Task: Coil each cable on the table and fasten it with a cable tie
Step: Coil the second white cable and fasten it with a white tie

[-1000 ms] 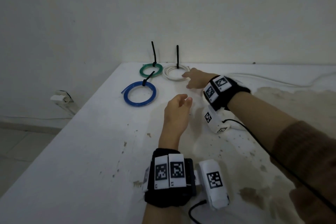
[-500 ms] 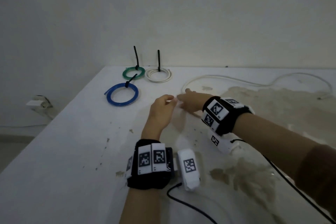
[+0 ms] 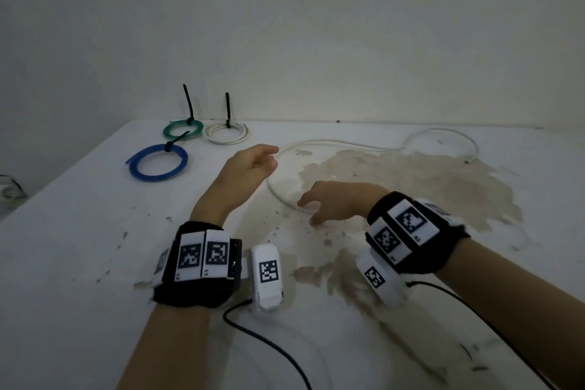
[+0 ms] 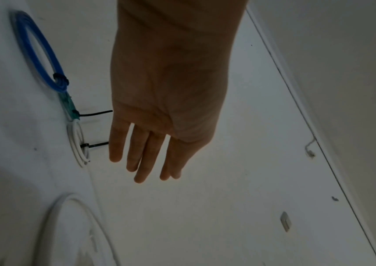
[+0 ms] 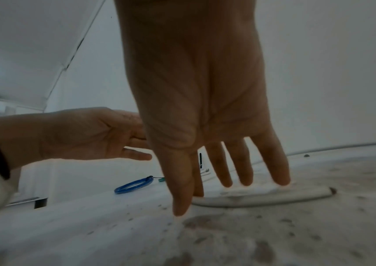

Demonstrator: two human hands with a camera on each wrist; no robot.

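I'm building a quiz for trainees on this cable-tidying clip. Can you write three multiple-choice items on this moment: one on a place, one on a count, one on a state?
1. Where does the blue coiled cable lie?
A. nearer the person than the green coil
B. against the back wall
C. on the brown stain

2. How many coils are already fastened with black cable ties?
A. one
B. two
C. three

3. What state is the long white cable in?
A. coiled and tied
B. loose, uncoiled on the table
C. lifted in both hands

Answers:
1 A: the blue coiled cable sits in front of the green coiled cable.
2 C: blue, green and the white coiled cable each carry a tie.
3 B: the long white cable sprawls across the white table; the right hand only reaches down at it, fingers straight.
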